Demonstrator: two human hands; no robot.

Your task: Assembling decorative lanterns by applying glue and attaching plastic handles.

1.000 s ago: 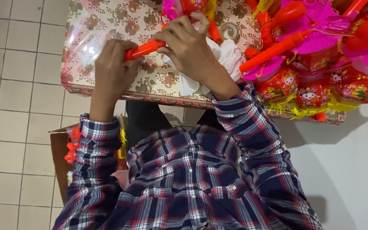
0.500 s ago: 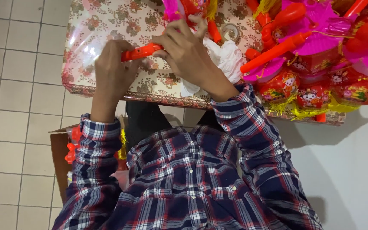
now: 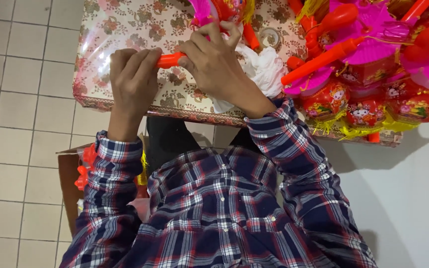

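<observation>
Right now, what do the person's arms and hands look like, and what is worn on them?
Both hands are bare: the left hand and the right hand show no gloves, and no rings or watch can be seen. Both arms are covered to the wrist by long sleeves of a plaid shirt in navy, red and white, with cuffs at the wrists.

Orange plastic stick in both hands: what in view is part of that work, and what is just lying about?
In hand:
- left hand gripping the orange plastic stick
- right hand gripping its other end, beside the pink fan-shaped piece

Lying about:
- white crumpled plastic bag
- heap of red and pink toy lanterns
- floral-covered table
- brown cardboard box on the floor
</observation>
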